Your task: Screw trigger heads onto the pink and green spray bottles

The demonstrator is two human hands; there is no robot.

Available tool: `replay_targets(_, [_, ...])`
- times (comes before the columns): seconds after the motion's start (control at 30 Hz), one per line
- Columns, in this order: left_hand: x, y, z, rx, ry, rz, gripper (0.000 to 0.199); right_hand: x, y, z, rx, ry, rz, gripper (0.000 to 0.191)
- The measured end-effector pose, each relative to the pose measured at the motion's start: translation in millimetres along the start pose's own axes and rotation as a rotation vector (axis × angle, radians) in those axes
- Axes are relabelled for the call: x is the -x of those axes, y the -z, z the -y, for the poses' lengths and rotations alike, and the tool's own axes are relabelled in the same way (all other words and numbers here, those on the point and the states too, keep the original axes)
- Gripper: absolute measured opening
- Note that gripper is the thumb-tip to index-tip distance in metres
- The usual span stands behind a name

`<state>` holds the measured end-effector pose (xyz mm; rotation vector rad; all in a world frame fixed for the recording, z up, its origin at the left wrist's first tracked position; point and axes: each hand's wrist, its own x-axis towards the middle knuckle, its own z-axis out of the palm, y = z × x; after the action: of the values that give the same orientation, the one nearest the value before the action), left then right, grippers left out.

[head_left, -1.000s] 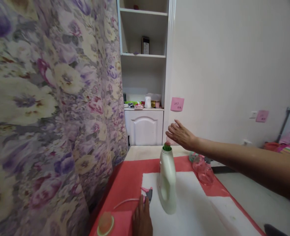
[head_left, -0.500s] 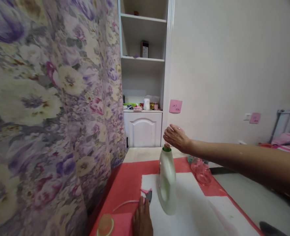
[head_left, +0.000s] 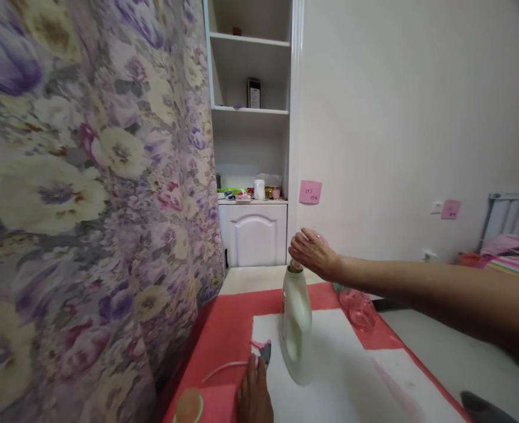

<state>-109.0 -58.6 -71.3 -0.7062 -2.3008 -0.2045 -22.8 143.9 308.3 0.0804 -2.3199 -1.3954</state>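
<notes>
A tall pale-green jug (head_left: 297, 335) with a moulded handle stands upright on white paper (head_left: 334, 346). Over its green-rimmed mouth, my right hand (head_left: 311, 251) is curled around a clear, pinkish container, most of it hidden behind the fingers. The container's lower end (head_left: 295, 265) meets the jug's mouth; whether it goes inside I cannot tell. My left hand (head_left: 255, 393) lies flat, palm down, at the paper's left edge. Its fingertips are at a pink-and-grey trigger spray head (head_left: 264, 351), from which a thin pink tube (head_left: 224, 366) runs left.
Clear pink bottles (head_left: 359, 308) lie at the table's right side. A round, pale-rimmed container (head_left: 189, 405) sits at the near left corner of the red cloth (head_left: 215, 335). A floral curtain (head_left: 110, 205) hangs on the left; a white cabinet (head_left: 255, 235) stands behind the table.
My right hand has come slightly lower over the jug's mouth, covering more of the green rim. My left hand stays in place. The view has shifted a little.
</notes>
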Motion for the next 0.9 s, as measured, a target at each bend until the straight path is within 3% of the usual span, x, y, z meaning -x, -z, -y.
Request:
replay_targets(0.37, [-3.3, 24.4, -2.4, -0.042, -0.029, -0.035, 0.053, 11.7, -2.8, -6.6, -0.141, -0.056, 0.004, 0.038])
replay_targets(0.57, [-5.8, 33.8, -3.6, -0.019, -0.028, -0.006, 0.051, 24.4, -18.3, -9.4, -0.341, -0.137, -0.007, 0.05])
replay_targets(0.67, [-13.5, 42.0, -2.6, -0.014, -0.019, 0.086, 0.054, 34.6, -30.2, -12.3, -0.485, -0.219, -0.022, 0.056])
replay_targets(0.77, [-27.7, 53.2, -1.4, 0.021, 0.018, 0.257, 0.058, 52.9, -44.3, -16.1, -0.672, -0.349, -0.039, 0.065])
replay_targets(0.9, [-51.3, 67.0, -1.0, 0.107, 0.056, 0.46, 0.056, 103.5, -68.2, 0.9, -0.958, -0.624, -0.04, 0.072])
